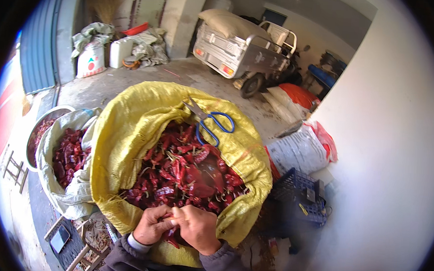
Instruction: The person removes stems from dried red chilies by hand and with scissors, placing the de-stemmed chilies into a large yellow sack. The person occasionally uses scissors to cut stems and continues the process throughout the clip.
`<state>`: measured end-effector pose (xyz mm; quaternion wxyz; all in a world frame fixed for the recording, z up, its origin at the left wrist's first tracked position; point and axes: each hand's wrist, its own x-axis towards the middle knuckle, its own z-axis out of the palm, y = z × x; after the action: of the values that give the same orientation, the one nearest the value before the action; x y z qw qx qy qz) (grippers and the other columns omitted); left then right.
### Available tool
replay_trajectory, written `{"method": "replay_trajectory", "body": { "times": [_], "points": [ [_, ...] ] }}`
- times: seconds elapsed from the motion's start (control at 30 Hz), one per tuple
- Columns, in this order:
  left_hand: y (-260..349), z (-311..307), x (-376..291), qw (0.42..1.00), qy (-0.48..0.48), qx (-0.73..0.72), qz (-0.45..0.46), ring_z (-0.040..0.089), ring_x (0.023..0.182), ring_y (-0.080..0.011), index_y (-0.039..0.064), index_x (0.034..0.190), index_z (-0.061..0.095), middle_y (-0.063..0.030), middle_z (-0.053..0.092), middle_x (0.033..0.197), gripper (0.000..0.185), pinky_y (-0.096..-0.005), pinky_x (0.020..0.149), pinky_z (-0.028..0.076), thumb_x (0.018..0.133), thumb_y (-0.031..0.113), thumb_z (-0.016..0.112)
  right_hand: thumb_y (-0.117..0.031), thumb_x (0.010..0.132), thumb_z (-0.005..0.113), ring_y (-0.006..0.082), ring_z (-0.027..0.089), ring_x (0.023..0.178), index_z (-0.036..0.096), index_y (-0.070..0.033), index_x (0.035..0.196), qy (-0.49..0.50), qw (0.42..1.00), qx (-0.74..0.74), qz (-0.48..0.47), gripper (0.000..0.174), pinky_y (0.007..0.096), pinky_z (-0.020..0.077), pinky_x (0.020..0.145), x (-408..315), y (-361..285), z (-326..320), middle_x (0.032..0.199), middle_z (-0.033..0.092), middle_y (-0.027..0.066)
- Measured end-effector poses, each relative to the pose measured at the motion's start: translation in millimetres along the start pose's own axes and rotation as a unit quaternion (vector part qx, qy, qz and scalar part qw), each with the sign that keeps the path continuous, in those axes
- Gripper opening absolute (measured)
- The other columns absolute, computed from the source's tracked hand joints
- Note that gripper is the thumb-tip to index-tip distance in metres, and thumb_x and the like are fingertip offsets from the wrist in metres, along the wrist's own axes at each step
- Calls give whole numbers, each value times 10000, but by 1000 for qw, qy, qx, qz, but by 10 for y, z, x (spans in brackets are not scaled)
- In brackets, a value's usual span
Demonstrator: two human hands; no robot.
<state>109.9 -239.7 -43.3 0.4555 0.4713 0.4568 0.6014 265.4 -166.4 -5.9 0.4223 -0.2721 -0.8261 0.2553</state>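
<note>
A large yellow woven sack (pixel 118 129) stands before me with its rim rolled down, full of dried red chili peppers with stems (pixel 177 166). Over its near edge, my left hand (pixel 153 224) pinches a dried red chili pepper (pixel 172 241), whose lower part hangs below the fingers. My right hand (pixel 198 227) meets the left at the fingertips and grips the same pepper near its upper end; the fingers partly hide it. Scissors with blue handles (pixel 217 124) lie on the far right rim of the sack, blades towards the upper left.
At left are a white woven sack of chilies (pixel 45 169) and a metal basin (pixel 35 124). A phone (pixel 60 239) lies on a low stool (pixel 70 251). A blue plastic crate (pixel 296 185) and filled bags (pixel 298 148) are at right; a cargo tricycle (pixel 229 50) stands behind.
</note>
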Motion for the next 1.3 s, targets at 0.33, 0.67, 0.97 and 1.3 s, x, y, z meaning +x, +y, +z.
{"method": "replay_trajectory", "body": {
  "times": [0.33,0.67,0.97,1.3],
  "points": [
    [-172,35,24,919,-25,-390,43,593,666,-131,20,1088,585,-100,669,887,132,-279,628,493,1033,133,627,-251,1125,456,113,655,686,602,-47,981,151,910,326,205,290,216,514,516,142,288,-291,867,674,61],
    [-171,91,78,951,66,-301,-41,621,728,-145,23,1093,618,-84,681,918,102,-268,676,511,1004,58,654,-267,981,692,394,687,810,655,-21,1147,-31,958,-282,28,299,474,562,678,214,616,-291,920,699,183],
    [-93,142,35,975,92,-199,-40,595,692,-94,20,1152,685,-36,666,857,216,-243,600,482,975,129,740,-198,957,741,331,658,672,632,-59,927,21,983,-178,-44,179,392,521,581,39,178,-432,785,663,123],
    [294,-5,25,987,60,125,83,707,903,-197,-10,1164,697,-114,736,1015,330,-327,814,557,901,154,809,-195,991,707,372,689,740,637,-47,1026,-35,999,-6,-32,167,427,535,624,-11,9,-136,843,687,140]
  ]
}}
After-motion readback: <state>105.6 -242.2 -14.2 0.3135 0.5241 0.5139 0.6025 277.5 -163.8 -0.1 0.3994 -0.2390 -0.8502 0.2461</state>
